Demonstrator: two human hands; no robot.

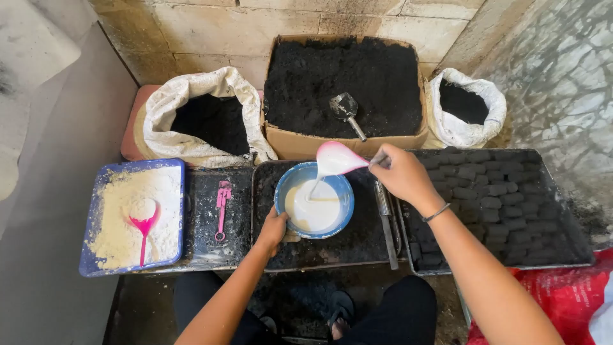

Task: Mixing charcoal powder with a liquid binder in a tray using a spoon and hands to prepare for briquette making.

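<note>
Stone-block wall runs across the back, w/ a grey floor on my left. Biggest thing in front of me is the cardboard box full of black powder, a metal scoop lying in it. Left of the box sits a big white sack, open, dark powder inside; a smaller white sack stands to the box's right. Far right, a black tray of briquettes, rows of dark pillow-shaped pieces. Centre, a dirty black tray carries the bowl, a metal tool lying along its right edge. Left of that is another dark tray w/ a small pink spatula on it. Far left, a blue tray of pale flour, a pink spoon stuck in it. Red bag at bottom right.

Blue bowl sits mid-tray, approx. half full of white liquid. My left hand is clamped on its near-left rim. My right hand is closed round the handle of a ladle, held tilted just above the bowl's far rim, a thin white stream falling from it into the bowl. Hands are apart, one each side of the bowl.
</note>
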